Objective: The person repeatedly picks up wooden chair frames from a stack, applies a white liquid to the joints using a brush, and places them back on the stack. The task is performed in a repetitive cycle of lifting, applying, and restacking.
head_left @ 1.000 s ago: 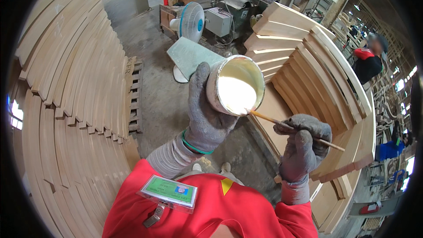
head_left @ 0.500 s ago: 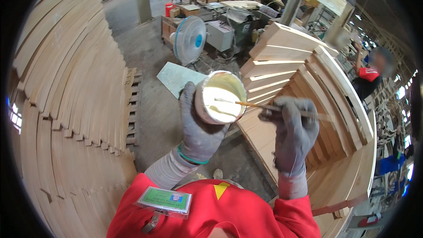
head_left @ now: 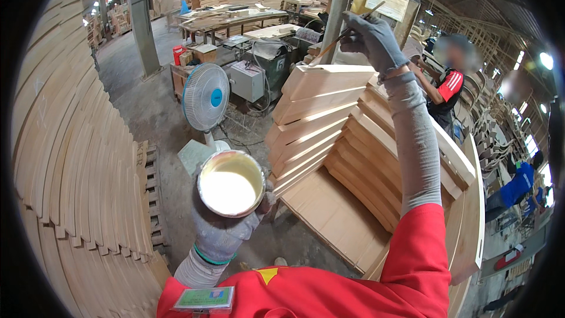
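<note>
My left hand (head_left: 226, 235), in a grey glove, is wrapped round a small round tub (head_left: 251, 166) below the middle of the view. Inside the tub is a creamy white liquid (head_left: 226, 191). Farther off and to the right, my gloved right hand (head_left: 375, 42) is raised, pinching a thin brush (head_left: 336, 42). The brush slants down to the left, its tip at the top end of the stacked pale wooden pieces (head_left: 323, 95). Whether the tip touches the wood I cannot tell.
Tall stacks of curved boards (head_left: 70, 123) line the left side. A fan (head_left: 205, 97) stands ahead, next to a grey metal box (head_left: 247, 81). Beyond are a pillar (head_left: 141, 23) and a worktable (head_left: 235, 20). Another person (head_left: 450, 85) is at the right, behind the wood.
My right hand has lifted the brush out of the tub and reached forward to the wood's far end. The tub has moved left and lower in view as the view swung right.
</note>
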Tool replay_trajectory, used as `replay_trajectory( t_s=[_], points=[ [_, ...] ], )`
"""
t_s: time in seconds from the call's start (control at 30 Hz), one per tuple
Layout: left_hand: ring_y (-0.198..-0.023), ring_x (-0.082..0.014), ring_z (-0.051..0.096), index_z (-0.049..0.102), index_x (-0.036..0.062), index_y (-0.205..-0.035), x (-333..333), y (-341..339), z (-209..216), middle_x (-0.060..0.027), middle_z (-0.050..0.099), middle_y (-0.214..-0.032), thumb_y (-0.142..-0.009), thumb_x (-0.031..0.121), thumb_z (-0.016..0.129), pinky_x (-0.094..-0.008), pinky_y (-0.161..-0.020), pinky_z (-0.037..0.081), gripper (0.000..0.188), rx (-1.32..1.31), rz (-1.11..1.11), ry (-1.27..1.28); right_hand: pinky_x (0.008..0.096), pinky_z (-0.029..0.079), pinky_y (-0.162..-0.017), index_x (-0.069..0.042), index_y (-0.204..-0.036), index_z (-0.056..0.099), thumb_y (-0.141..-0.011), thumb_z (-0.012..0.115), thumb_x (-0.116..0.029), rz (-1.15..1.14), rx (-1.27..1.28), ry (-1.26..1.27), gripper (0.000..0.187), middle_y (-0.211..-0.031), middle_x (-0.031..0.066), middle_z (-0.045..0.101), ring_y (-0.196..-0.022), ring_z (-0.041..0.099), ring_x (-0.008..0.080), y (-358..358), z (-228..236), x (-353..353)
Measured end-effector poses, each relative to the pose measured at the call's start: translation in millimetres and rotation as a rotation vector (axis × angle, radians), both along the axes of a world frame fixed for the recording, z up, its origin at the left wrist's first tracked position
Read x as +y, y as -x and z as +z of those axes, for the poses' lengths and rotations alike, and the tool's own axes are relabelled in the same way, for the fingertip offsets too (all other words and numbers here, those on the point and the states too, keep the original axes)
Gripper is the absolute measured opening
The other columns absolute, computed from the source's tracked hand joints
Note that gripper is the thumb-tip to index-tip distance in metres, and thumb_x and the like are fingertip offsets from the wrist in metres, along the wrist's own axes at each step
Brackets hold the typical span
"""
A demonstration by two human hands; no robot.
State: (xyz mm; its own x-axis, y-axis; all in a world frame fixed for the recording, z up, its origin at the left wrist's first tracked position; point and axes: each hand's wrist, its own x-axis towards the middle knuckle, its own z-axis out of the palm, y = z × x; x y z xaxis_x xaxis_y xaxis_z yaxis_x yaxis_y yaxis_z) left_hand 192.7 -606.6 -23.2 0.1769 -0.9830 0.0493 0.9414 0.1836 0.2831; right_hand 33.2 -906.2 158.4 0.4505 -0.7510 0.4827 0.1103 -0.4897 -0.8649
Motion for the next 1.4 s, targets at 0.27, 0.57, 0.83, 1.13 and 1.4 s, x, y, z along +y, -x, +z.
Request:
replay_trajectory(
  t_s=[0.27,0.57,0.83,1.13,1.4],
  points=[
    [-0.099,-0.0339,0.056,0.042,0.01,-0.128,-0.4,-23.1,-24.9,-0.0156,0.054,-0.115,-0.09,0.047,0.041,-0.0513,-0.08,0.047,0.053,-0.179,0.181,0.005,0.027,0.056,-0.057,0.0,-0.096,0.059,-0.087,0.062,-0.025,0.078,-0.007,-0.043,0.027,-0.076,0.0045,0.058,-0.064,0.059,0.0123,-13.9,-8.4,-14.0],
    [-0.086,-0.0355,0.056,0.042,0.001,-0.125,-7.4,-20.7,-18.1,-0.0244,0.055,-0.104,-0.088,0.052,0.04,-0.0453,-0.075,0.046,0.063,-0.09,0.261,-0.124,0.0294,0.058,-0.056,0.005,-0.091,0.058,-0.085,0.063,-0.023,0.053,0.002,0.034,0.029,-0.077,0.0115,0.062,-0.062,0.065,0.0181,-9.4,-6.4,-23.0],
    [-0.087,-0.0343,0.055,0.042,0.0008,-0.122,-13.3,-19.6,-14.9,-0.0239,0.054,-0.103,-0.089,0.046,0.043,-0.045,-0.074,0.046,0.056,-0.544,0.371,-0.104,0.0288,0.058,-0.053,0.004,-0.092,0.057,-0.084,0.065,-0.027,-0.014,0.143,0.107,0.033,-0.073,0.0107,0.062,-0.06,0.065,0.0165,-4.8,7.2,-28.9],
    [-0.098,-0.038,0.055,0.041,0.0057,-0.127,-16.5,-31.1,-32.1,-0.0223,0.052,-0.114,-0.09,0.047,0.039,-0.0497,-0.078,0.047,0.055,-0.269,0.244,-0.057,0.0286,0.058,-0.053,0.005,-0.095,0.056,-0.084,0.065,-0.028,0.088,0.196,0.147,0.036,-0.074,0.0116,0.064,-0.059,0.065,0.0168,-24.1,3.0,-19.9],
    [-0.1,-0.0388,0.053,0.042,0.0064,-0.127,-23.4,-24.9,-26.7,-0.0223,0.051,-0.117,-0.088,0.051,0.041,-0.0513,-0.082,0.045,0.059,0.119,0.165,-0.043,0.0258,0.056,-0.054,0.003,-0.091,0.058,-0.085,0.064,-0.032,0.097,0.326,0.113,0.036,-0.073,0.0086,0.062,-0.061,0.065,0.0152,-12.4,-5.2,-38.0]
  ],
)
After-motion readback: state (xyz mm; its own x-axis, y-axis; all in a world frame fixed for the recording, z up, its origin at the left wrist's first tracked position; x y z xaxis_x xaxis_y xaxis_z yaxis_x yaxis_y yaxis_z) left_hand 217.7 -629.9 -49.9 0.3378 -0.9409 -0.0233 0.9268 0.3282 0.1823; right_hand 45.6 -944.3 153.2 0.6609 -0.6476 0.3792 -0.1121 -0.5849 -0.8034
